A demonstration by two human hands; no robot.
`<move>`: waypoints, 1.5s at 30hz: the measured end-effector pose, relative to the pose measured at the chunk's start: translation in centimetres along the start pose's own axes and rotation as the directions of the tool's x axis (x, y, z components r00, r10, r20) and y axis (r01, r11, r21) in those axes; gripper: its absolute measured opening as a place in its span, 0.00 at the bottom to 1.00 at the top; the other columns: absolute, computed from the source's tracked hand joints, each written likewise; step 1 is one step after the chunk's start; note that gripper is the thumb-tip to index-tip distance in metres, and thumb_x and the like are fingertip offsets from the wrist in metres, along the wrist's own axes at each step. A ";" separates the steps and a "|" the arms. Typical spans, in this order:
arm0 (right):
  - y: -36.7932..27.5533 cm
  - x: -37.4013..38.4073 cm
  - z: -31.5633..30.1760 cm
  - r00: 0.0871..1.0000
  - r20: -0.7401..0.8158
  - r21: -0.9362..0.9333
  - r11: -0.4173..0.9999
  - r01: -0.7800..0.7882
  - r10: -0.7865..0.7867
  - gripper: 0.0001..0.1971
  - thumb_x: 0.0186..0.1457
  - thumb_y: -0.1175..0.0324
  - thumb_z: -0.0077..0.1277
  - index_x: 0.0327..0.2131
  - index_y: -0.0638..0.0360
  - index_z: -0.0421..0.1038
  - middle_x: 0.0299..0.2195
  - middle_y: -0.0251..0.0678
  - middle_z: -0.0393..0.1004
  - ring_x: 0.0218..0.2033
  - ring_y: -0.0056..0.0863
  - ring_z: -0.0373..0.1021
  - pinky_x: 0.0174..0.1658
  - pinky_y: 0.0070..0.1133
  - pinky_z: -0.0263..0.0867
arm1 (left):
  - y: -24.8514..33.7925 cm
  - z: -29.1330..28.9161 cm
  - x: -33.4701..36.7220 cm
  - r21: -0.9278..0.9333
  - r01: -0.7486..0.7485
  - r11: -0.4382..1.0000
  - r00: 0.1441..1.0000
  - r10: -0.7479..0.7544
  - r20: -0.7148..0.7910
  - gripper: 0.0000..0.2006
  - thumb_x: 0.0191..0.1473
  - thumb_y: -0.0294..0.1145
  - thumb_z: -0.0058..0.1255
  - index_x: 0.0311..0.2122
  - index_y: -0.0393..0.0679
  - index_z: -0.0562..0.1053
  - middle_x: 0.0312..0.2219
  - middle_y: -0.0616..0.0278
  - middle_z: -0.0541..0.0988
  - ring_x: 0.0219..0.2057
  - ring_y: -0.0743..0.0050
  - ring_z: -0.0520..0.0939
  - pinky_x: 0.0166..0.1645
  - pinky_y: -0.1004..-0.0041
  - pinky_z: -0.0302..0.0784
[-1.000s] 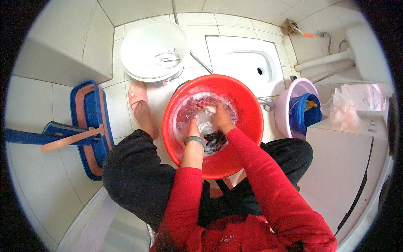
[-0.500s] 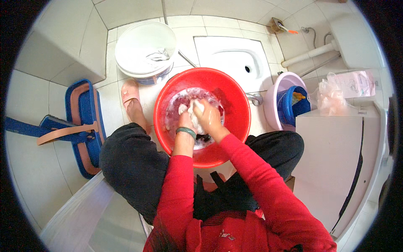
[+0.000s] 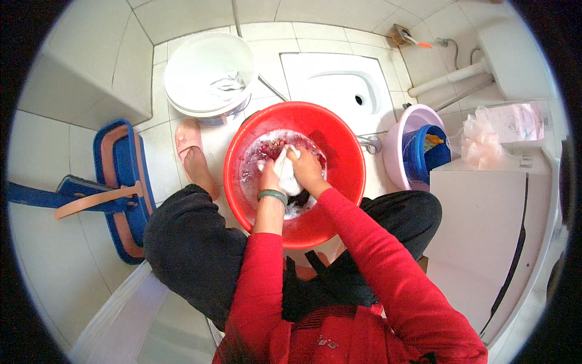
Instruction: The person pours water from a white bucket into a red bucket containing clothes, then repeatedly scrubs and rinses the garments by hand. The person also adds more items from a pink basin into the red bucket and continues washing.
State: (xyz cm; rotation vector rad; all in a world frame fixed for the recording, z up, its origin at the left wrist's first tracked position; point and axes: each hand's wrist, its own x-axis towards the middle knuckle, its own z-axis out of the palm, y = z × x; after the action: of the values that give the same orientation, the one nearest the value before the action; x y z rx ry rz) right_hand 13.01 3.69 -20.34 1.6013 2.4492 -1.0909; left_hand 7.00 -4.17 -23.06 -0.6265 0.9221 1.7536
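Both my hands are over a red plastic basin (image 3: 350, 176) with foamy, dark reddish water in it. Between them is a bunched white cloth (image 3: 287, 171), wet and soapy. My left hand (image 3: 269, 178), with a green bangle at the wrist, is closed on the cloth's left side. From the right, my right hand (image 3: 308, 170) grips its upper part with curled fingers. Dark fabric (image 3: 298, 199) lies in the suds under the hands; what kind it is cannot be made out.
A white bucket (image 3: 176, 79) with pale cloth inside stands far left, near a squat toilet (image 3: 315, 64). At right are a lilac basin (image 3: 393, 155) holding a blue bucket (image 3: 414, 155), and a white cabinet (image 3: 473, 212). A blue dustpan-like tray (image 3: 142, 200) stands left.
The white cloth is now stretched into a longer fold between my hands, where it was bunched more tightly. My hands have parted slightly, and the view has shifted a little.
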 end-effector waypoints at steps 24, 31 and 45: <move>-5.5 -8.5 -5.5 0.820 0.212 0.404 0.811 0.422 -0.532 0.12 0.48 0.64 0.53 0.36 0.55 0.68 0.30 0.42 0.73 0.31 0.33 0.72 0.35 0.26 0.68 | 1.0 -2.4 0.8 -0.128 0.125 0.984 0.972 -0.096 0.212 0.13 0.48 0.45 0.47 0.28 0.45 0.72 0.23 0.61 0.75 0.27 0.65 0.77 0.34 0.67 0.75; -2.9 -2.4 -1.6 0.957 -0.108 0.039 0.961 0.275 -0.269 0.19 0.50 0.49 0.45 0.32 0.55 0.70 0.25 0.49 0.73 0.29 0.48 0.71 0.32 0.38 0.65 | -0.3 -1.5 0.7 -0.064 0.105 0.992 0.977 -0.091 0.193 0.11 0.50 0.41 0.44 0.29 0.46 0.73 0.22 0.64 0.75 0.23 0.68 0.76 0.28 0.68 0.75; 4.5 3.2 5.4 0.961 0.269 -0.454 0.872 0.181 -0.059 0.16 0.46 0.66 0.48 0.42 0.49 0.64 0.36 0.50 0.71 0.39 0.48 0.69 0.41 0.37 0.66 | -1.9 -5.1 4.4 -0.032 0.009 0.999 0.981 -0.015 -0.192 0.28 0.53 0.41 0.43 0.57 0.44 0.54 0.47 0.53 0.68 0.43 0.60 0.73 0.45 0.61 0.70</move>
State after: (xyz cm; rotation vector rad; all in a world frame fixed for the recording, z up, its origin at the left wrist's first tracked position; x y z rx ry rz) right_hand 13.25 4.29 -28.03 1.1045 2.4153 -0.5774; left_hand 7.20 -5.58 -29.95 -0.8314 1.0220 1.7204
